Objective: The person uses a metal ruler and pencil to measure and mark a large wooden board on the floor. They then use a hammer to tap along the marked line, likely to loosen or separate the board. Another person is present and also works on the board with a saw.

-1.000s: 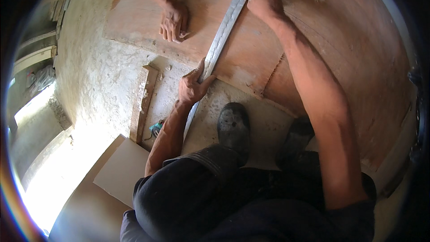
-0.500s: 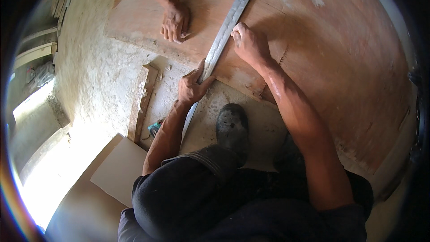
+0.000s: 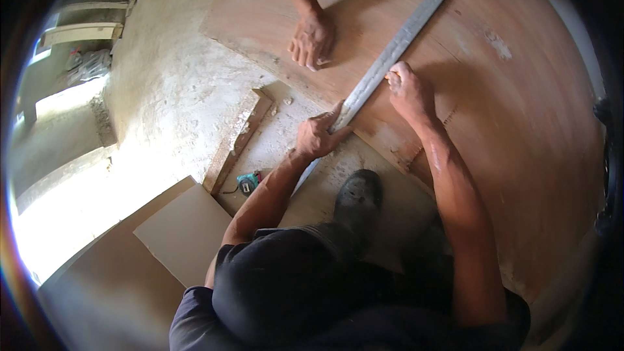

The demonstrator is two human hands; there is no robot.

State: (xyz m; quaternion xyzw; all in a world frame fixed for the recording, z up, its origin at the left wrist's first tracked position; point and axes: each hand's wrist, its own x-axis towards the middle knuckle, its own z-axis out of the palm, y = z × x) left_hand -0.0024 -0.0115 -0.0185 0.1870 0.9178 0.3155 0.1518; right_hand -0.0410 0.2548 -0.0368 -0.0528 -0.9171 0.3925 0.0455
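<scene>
A long grey metal strip (image 3: 394,52) lies slanting across a reddish-brown plywood sheet (image 3: 520,130) and runs past its near edge. My left hand (image 3: 317,134) is closed on the strip near that edge, thumb on one side and fingers on the other. Pinched in my right hand (image 3: 412,94), beside the strip's right edge, is a small orange thing (image 3: 392,77), mostly hidden by the fingers. Another person's hand (image 3: 313,40) rests on the plywood left of the strip, fingers bent down.
A rough wooden batten (image 3: 237,140) lies on the concrete floor to the left. Beside my left forearm is a teal tape measure (image 3: 247,184). Pale flat panels (image 3: 182,234) sit at lower left. My dark boot (image 3: 359,196) stands close to the plywood's near edge.
The whole view has shifted, so the scene sits further right and lower. Both my hands keep their places at the strip. More of the tape measure now shows beside my left forearm.
</scene>
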